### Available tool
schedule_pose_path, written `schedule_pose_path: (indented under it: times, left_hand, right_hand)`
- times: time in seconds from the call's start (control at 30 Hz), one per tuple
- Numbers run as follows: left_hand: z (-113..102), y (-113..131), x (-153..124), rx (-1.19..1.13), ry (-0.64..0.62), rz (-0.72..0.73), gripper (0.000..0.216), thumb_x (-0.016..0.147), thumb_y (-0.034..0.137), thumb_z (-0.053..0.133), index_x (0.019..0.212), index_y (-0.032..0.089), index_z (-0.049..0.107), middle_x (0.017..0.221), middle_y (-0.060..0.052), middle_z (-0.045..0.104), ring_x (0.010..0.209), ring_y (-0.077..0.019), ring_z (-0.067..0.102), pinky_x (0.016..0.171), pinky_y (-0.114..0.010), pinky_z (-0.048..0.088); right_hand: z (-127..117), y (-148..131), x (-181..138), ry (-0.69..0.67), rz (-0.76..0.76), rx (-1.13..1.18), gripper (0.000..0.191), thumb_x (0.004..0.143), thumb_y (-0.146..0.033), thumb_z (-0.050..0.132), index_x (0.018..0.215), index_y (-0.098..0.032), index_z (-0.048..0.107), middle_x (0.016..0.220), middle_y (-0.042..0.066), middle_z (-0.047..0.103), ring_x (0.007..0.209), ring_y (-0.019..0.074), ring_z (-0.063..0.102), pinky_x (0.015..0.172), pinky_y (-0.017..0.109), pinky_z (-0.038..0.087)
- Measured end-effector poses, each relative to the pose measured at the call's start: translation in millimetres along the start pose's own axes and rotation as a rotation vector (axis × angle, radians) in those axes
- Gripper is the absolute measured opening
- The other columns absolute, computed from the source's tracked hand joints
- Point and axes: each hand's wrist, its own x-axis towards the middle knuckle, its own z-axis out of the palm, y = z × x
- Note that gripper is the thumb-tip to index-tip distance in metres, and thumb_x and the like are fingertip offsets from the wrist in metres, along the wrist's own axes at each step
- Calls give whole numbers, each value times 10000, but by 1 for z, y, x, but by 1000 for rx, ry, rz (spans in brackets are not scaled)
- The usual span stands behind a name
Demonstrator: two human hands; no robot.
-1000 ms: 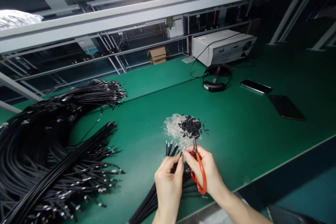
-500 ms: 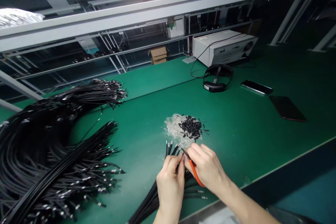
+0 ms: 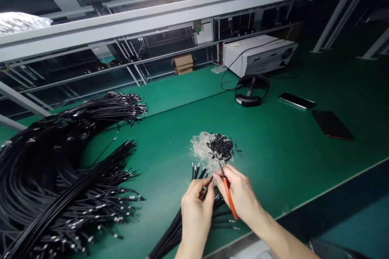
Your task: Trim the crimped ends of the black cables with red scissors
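Note:
Between the thumb and forefinger of my left hand (image 3: 197, 206) is the end of a black cable (image 3: 212, 178). My right hand (image 3: 238, 190) holds orange-handled cutters (image 3: 228, 197), their dark tips pointing up and away, while its thumb and fingertip meet at the cable's end. Under and beside both hands lies a bundle of black cables (image 3: 170, 230) with pale stripped ends. Just beyond my fingers is a pile of short black sleeve pieces (image 3: 222, 146) next to a heap of pale, thread-like scraps (image 3: 200, 145).
A large mass of black cables (image 3: 60, 162) covers the left of the green table (image 3: 164, 141). Toward the back right are a white instrument box (image 3: 258, 56), a black headset (image 3: 251, 93), a phone (image 3: 297, 100) and a dark flat device (image 3: 332, 124). A metal rail (image 3: 170, 12) crosses above.
The cutters have swung more upright, their tips moving away from the cable and to the right. My right thumb and fingertip now touch the cable's end; my left hand has barely moved.

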Motion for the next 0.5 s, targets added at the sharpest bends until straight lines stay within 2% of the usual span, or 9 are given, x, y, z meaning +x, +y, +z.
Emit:
schedule_pose_path:
  times: [0.07,0.17,0.33,0.5]
  left_hand:
    - [0,0,2,-29,-48,-63,330,823,430,517,935,176,696,821,-40,660,627,-89,548,601,-185,428]
    - [1,1,4,-54,-76,-140,368,806,461,524,892,154,707,748,-43,652,593,-90,521,569,-183,404]
    - [3,2,6,-98,-75,-210,381,767,467,564,855,124,703,732,-62,671,587,-95,533,560,-181,407]
    - [4,3,7,-89,-77,-229,352,753,440,580,842,121,700,752,-70,688,615,-107,573,595,-189,441]
  right_hand:
    - [-5,2,2,-55,-93,-179,211,949,-237,390,776,-193,502,794,32,549,685,164,521,655,284,385]
    - [-17,7,5,-136,-176,-377,180,946,-275,416,821,-193,517,839,39,548,692,174,510,660,302,376]
    - [-26,11,-3,-209,-200,-655,229,836,-408,612,858,-190,542,848,48,539,739,211,544,706,352,376]
    - [-17,7,-10,-286,-198,-756,220,794,-362,673,842,-180,557,835,55,564,726,216,559,701,355,378]
